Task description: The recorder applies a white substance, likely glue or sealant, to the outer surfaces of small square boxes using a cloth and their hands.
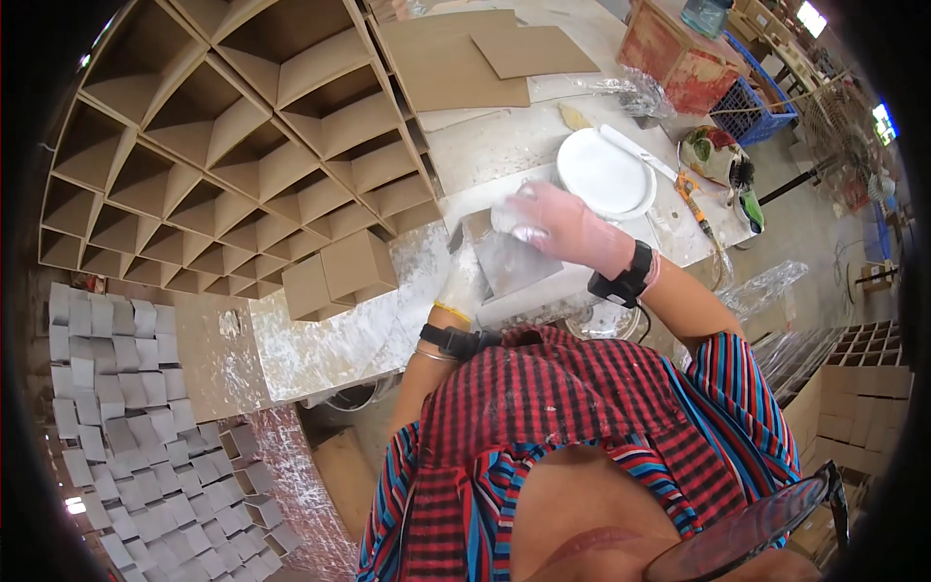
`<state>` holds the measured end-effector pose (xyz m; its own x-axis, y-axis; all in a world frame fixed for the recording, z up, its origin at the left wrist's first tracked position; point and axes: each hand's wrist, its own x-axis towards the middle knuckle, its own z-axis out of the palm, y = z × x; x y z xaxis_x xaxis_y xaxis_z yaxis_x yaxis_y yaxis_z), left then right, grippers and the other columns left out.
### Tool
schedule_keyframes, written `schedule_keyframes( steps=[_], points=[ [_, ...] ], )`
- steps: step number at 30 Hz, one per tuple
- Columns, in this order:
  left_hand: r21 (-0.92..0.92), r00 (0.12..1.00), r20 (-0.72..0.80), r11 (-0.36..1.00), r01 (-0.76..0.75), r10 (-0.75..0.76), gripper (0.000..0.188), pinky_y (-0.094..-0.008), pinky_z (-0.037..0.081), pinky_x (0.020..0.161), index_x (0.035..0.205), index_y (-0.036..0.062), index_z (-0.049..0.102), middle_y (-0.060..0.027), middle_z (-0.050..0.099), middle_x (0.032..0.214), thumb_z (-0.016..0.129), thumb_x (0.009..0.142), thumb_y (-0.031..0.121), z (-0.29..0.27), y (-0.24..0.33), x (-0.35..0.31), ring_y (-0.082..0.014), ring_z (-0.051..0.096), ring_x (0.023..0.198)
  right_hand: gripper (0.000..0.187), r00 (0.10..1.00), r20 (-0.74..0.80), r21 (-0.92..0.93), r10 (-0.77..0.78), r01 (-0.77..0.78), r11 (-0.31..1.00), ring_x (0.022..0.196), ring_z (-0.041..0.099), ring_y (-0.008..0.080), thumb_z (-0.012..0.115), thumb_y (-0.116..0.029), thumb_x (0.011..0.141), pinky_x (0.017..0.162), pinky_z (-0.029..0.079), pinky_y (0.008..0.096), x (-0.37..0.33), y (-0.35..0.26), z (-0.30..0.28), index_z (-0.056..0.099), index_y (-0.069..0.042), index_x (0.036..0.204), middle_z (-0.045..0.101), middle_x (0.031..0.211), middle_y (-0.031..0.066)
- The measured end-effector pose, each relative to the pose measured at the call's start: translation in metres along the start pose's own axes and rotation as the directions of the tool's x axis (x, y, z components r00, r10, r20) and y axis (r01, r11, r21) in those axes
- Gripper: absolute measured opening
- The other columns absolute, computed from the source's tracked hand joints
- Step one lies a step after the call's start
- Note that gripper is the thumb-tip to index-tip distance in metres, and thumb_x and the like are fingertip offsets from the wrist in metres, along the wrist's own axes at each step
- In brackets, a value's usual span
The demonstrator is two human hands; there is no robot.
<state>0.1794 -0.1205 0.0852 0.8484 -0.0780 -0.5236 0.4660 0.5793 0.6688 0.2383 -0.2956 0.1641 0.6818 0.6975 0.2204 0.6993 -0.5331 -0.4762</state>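
Note:
A small grey box [519, 270] rests tilted over the front of the worktable, before my chest. My left hand [465, 276], in a white glove with a yellow cuff, grips the box along its left side; most of its fingers are hidden. Over the top of the box, my right hand [562, 225], in a thin pinkish glove, is closed around a whitish wad blurred by motion; I cannot make out what it is. A round white lid or shallow dish [606, 170] lies just beyond my right hand, with a white flat-bladed tool [635, 150] across its edge.
Stacked open brown boxes [276, 145] rise at left, two closer ones [339, 276] on the table. Cardboard sheets [475, 63] lie at the back. An orange-handled tool [690, 199] and a red crate [679, 53] are at right. Many grey boxes [145, 407] fill the lower left.

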Motion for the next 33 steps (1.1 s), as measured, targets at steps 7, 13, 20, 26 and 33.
schedule_keyframes(
  steps=[7, 13, 20, 26, 33],
  points=[
    [0.032, 0.978, 0.204, 0.998, -0.047, 0.040, 0.058, -0.0359, 0.054, 0.077, 0.120, 0.0039, 0.054, -0.0112, 0.058, 0.116, 0.043, 0.093, 0.055, -0.021, -0.004, 0.014, -0.0244, 0.060, 0.100, 0.041, 0.892, -0.022, -0.051, -0.452, 0.450, 0.892, 0.106, 0.058, 0.0288, 0.065, -0.027, 0.083, 0.088, 0.050, 0.0384, -0.012, -0.030, 0.014, 0.054, -0.014, 0.120, 0.056, 0.112, 0.0152],
    [0.132, 0.995, 0.104, 0.991, -0.018, 0.004, 0.047, -0.0315, 0.055, 0.077, 0.122, 0.0032, 0.053, -0.0111, 0.058, 0.118, 0.049, 0.095, 0.040, 0.022, 0.019, -0.029, -0.0227, 0.060, 0.103, 0.043, 0.978, -0.058, -0.170, -0.199, 0.186, 0.968, 0.101, 0.060, 0.0305, 0.067, -0.025, 0.081, 0.086, 0.051, 0.0396, 0.032, 0.003, -0.002, 0.053, -0.014, 0.120, 0.056, 0.113, 0.0159],
    [0.085, 0.990, 0.142, 0.996, -0.025, 0.013, 0.044, -0.0316, 0.055, 0.077, 0.122, 0.0028, 0.053, -0.0115, 0.059, 0.116, 0.049, 0.095, 0.038, 0.014, 0.011, -0.018, -0.0222, 0.060, 0.101, 0.044, 0.938, 0.087, 0.072, -0.337, 0.331, 0.941, 0.108, 0.056, 0.0315, 0.064, -0.021, 0.083, 0.094, 0.046, 0.0412, 0.015, -0.034, -0.002, 0.052, -0.012, 0.124, 0.056, 0.113, 0.0162],
    [0.075, 0.990, 0.138, 0.997, -0.026, 0.016, 0.043, -0.0318, 0.055, 0.077, 0.122, 0.0024, 0.053, -0.0118, 0.059, 0.115, 0.048, 0.096, 0.036, 0.015, 0.012, -0.020, -0.0217, 0.061, 0.099, 0.039, 0.992, -0.075, 0.016, -0.099, 0.100, 0.995, 0.096, 0.060, 0.0318, 0.062, -0.018, 0.083, 0.083, 0.051, 0.0391, 0.025, -0.019, -0.019, 0.054, -0.010, 0.121, 0.055, 0.103, 0.0150],
    [0.074, 0.991, 0.136, 0.997, -0.021, 0.011, 0.041, -0.0319, 0.055, 0.077, 0.122, 0.0020, 0.053, -0.0121, 0.060, 0.113, 0.047, 0.096, 0.033, 0.017, 0.010, -0.013, -0.0212, 0.061, 0.097, 0.040, 0.872, 0.072, -0.037, -0.485, 0.488, 0.872, 0.098, 0.059, 0.0313, 0.066, -0.024, 0.081, 0.081, 0.052, 0.0382, -0.012, -0.024, 0.018, 0.054, -0.012, 0.118, 0.054, 0.109, 0.0154]
  ],
)
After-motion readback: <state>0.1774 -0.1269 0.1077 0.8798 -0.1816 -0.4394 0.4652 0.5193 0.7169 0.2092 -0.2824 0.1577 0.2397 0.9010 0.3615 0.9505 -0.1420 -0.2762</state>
